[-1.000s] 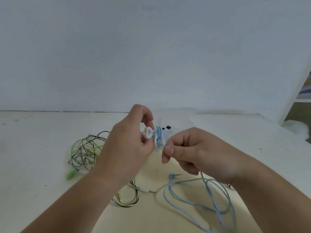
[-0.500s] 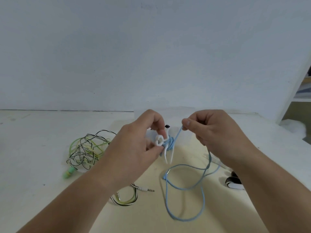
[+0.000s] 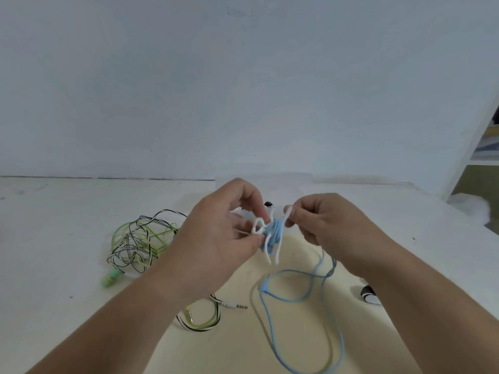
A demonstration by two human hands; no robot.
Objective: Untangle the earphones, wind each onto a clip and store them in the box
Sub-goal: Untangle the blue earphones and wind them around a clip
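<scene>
My left hand (image 3: 216, 236) pinches a white winder clip (image 3: 259, 226) above the table, with several turns of the light blue earphone cable (image 3: 274, 233) wound on it. My right hand (image 3: 324, 225) pinches the blue cable just right of the clip. The slack of the blue cable (image 3: 297, 298) hangs down and lies in loops on the table, its plug (image 3: 265, 286) among them. A tangle of green and black-and-white earphone cables (image 3: 137, 244) lies to the left.
Two jack plugs (image 3: 235, 305) from the tangle lie under my left wrist. A black-and-white clip (image 3: 369, 294) sits at the right, partly behind my right forearm. A small black object (image 3: 268, 204) shows behind my hands. The wall stands close behind; a shelf edge (image 3: 483, 157) is far right.
My right hand carried the blue cable up and round the clip, then came in close beside it. The loose loops on the table shifted and shortened.
</scene>
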